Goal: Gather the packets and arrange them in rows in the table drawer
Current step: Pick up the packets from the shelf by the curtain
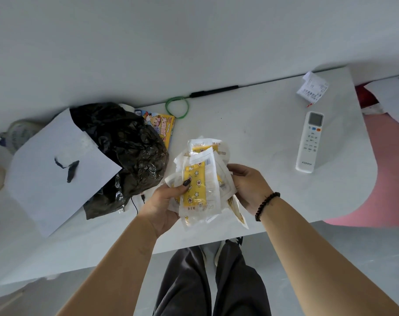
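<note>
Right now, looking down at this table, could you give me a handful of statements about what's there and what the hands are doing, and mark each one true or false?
1. Both hands hold the stack of packets: the left hand with its thumb on top, the right hand at the other edge. True.
2. The white remote control lies inside the black plastic bag. False: it lies on the bare table, far to the right of the bag.
3. A green loop lies near the table's far edge. True.
4. The packets already sit in rows in a drawer. False: they are in the hands above the table, and no drawer is in view.
5. The right wrist wears a dark beaded bracelet. True.
</note>
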